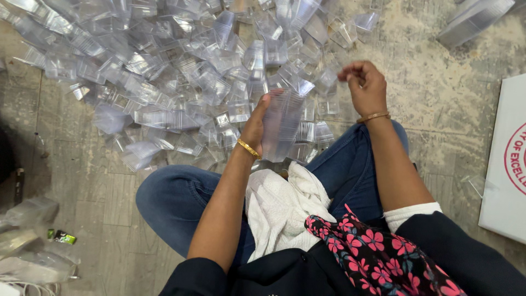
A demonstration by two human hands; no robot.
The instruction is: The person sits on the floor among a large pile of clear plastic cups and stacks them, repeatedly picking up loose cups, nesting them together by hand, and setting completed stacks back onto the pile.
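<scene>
Sitting on the floor [438, 93], a person in blue jeans is being seen from above, with a nested stack of clear plastic cups [281, 127] being held upright in the left hand [256, 127], just beyond the knees and in front of the big heap of loose clear cups [181, 71] that is spreading across the far left. The left fingers are being kept clamped around the near side of the stack, thumb side hidden behind the plastic. The right hand [364, 85] is being held raised to the right of the stack, apart from it, fingers curled together with the tips pinched; whether a cup is being gripped there cannot be told, since nothing clear is showing between the fingertips. A white cloth [279, 205] is lying in the lap. A white carton [507, 170] is lying at the right edge, and another bundle of clear cups [474, 19] is lying far right. Risks being judged: the stack is being held from one side only, so it is likely tilting or slipping if the grip is being loosened, and the upper cups could be sliding off into the heap. Thin plastic is probably being squeezed, so cracking or jamming of nested cups is possible. Loose cups near the knees could be getting crushed if a leg is being shifted.
</scene>
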